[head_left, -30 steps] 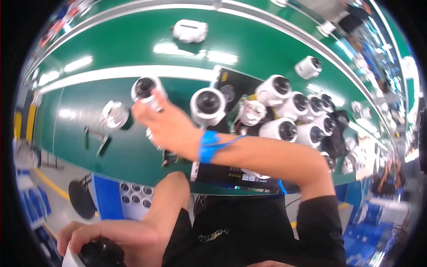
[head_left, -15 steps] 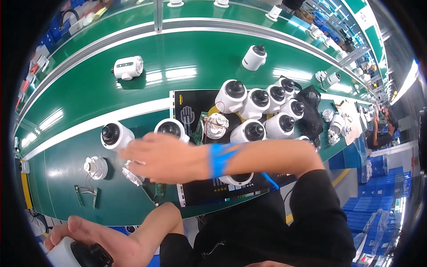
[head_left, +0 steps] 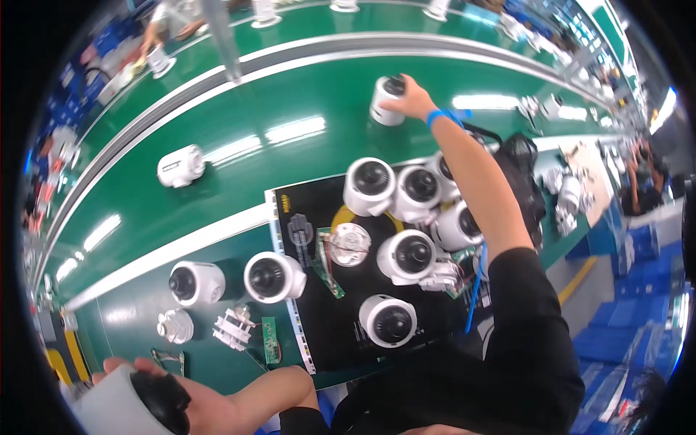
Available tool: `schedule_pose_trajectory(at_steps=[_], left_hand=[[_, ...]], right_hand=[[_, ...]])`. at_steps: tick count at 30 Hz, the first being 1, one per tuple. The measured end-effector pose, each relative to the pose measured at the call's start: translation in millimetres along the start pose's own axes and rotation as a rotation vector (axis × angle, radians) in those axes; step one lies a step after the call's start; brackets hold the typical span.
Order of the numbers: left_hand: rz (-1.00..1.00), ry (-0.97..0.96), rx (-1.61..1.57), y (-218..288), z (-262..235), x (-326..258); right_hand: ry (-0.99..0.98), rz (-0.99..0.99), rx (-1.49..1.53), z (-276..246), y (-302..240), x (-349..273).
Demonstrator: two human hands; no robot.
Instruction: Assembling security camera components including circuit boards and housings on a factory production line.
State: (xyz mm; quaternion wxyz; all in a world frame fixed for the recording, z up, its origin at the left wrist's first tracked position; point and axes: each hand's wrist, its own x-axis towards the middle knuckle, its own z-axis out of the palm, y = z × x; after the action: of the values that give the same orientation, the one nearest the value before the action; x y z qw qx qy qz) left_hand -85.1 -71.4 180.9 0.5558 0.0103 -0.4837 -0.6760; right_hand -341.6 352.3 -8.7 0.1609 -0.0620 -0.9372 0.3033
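At the lower left, my left hand (head_left: 210, 407) is closed around a white security camera (head_left: 114, 407) with a black lens end, partly cut off by the picture's rim. My right arm, with a blue wrist strap (head_left: 444, 114), stretches far over the green belt. There my right hand (head_left: 415, 100) grips the black-topped end of another white security camera (head_left: 386, 112), which stands upright. Several more white cameras, such as this one (head_left: 408, 255), stand on the black mat (head_left: 341, 319), some hidden behind my forearm. Two cameras (head_left: 270, 277) sit near the mat's left edge.
White inner parts (head_left: 233, 328) and a green circuit board (head_left: 270, 341) lie on the near bench. A white camera (head_left: 180, 167) rests on its side on the belt (head_left: 290, 163). A black bag (head_left: 518, 181) is right of the mat; metal rails (head_left: 319, 42) run behind.
My right hand has swung from the near left bench up to the camera on the far belt and taken hold of it. My left hand still holds its camera. The view has shifted.
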Motion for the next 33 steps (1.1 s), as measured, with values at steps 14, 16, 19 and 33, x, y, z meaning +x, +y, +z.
schedule_pose_trajectory(at_steps=[14,16,19,33], left_hand=[[-0.088,-0.158,-0.152,-5,11,-23],[-0.063,-0.154,-0.171,1,9,-20],[-0.068,-0.146,-0.199,-4,18,-31],[-0.097,-0.58,-0.283,-49,-34,-28]], right_hand=[[0.279,-0.046,0.375,-234,-116,-196],[0.376,-0.04,0.15,-246,-86,-231],[0.249,0.179,-0.006,-249,-39,-280],[-0.207,0.329,0.069,-187,23,-313]])
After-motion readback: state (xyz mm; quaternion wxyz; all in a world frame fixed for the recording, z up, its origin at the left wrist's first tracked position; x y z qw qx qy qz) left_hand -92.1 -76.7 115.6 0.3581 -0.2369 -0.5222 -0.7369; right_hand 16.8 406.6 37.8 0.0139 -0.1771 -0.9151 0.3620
